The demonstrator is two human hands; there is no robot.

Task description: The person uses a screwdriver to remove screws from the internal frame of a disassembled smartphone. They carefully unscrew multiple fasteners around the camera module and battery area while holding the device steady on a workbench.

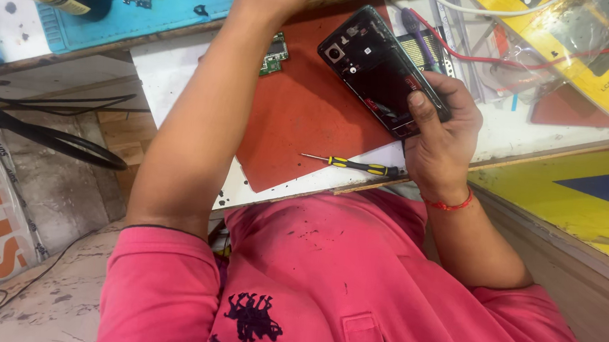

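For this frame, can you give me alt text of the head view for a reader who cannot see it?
A person's right hand holds an opened black phone, its insides showing, above a red mat on a cluttered workbench. The left arm reaches forward past the top edge, so that hand is unseen. A yellow-handled screwdriver lies on the mat near a small green circuit board.

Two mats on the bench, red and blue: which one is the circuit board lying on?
The red mat. The small green circuit board lies at its top edge, beside the left forearm; the blue mat further back carries only small dark screws and bits.
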